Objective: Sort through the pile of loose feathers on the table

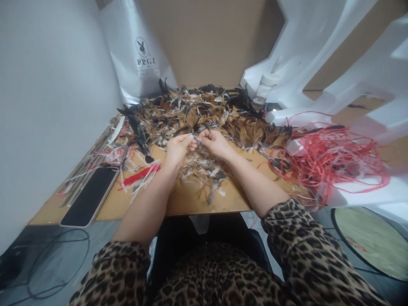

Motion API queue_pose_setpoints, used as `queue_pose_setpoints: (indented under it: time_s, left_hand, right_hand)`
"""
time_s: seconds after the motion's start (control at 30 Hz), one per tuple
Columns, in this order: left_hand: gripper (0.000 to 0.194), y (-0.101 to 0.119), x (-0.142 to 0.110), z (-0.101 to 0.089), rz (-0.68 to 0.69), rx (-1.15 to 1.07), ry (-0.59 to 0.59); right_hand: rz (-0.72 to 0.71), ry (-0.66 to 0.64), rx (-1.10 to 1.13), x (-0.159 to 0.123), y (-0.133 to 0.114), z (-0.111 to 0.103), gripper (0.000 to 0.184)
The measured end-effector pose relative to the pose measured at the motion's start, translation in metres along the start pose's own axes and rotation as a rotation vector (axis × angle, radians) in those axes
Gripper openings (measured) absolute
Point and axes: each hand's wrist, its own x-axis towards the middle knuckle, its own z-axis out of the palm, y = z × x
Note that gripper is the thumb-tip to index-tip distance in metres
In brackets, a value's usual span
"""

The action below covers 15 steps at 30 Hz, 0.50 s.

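Observation:
A big heap of brown, black and white feathers [204, 112] covers the far half of a wooden table [191, 199]. My left hand [178, 148] and my right hand [215, 142] meet at the near edge of the heap, fingers pinched together on a few feathers. Which feathers each hand grips is too small to make out. Loose pale feathers [204, 170] lie under my wrists. Both forearms are bare, with leopard-print sleeves pushed up.
A black phone [91, 195] lies at the table's left front. Red and white strips [140, 175] lie beside it. A tangle of red string [331, 157] fills the right side. A white bag [135, 51], a small bottle [263, 89] and white foam pieces [318, 51] stand behind.

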Motion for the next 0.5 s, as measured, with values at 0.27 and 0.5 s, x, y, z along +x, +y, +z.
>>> queue_pose_setpoints:
  time_s: [0.27, 0.5]
  left_hand:
    - [0.012, 0.0, 0.002, -0.003, -0.077, -0.103, -0.048]
    - [0.002, 0.011, 0.005, -0.009, -0.205, -0.259, -0.06]
  right_hand:
    - [-0.025, 0.052, -0.049, -0.002, -0.002, 0.003, 0.023]
    - [0.159, 0.124, 0.28, 0.003, 0.013, -0.001, 0.036]
